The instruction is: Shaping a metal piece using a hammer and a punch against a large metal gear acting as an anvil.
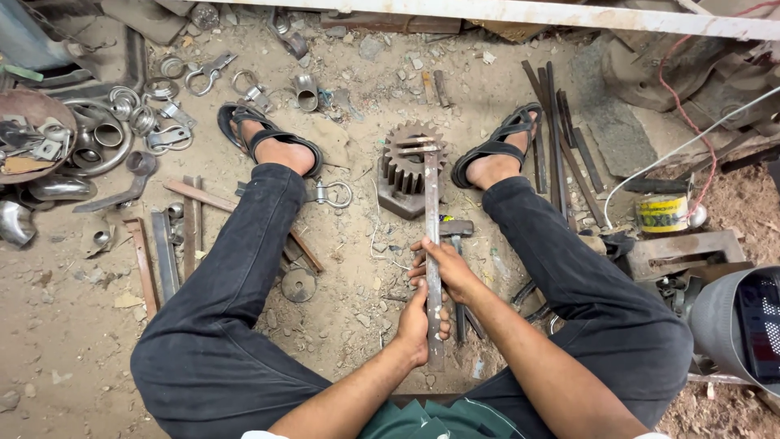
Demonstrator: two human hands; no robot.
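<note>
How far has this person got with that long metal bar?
Done: the flat metal bar lies with its far end on the toothed gear. In hand: the right hand and left hand grip its near end. Left: the hammer lies untouched on the ground.

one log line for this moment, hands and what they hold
left hand: grips flat metal bar near end | right hand: grips bar higher | bar tip: rests on gear | setting: dirt floor
</note>
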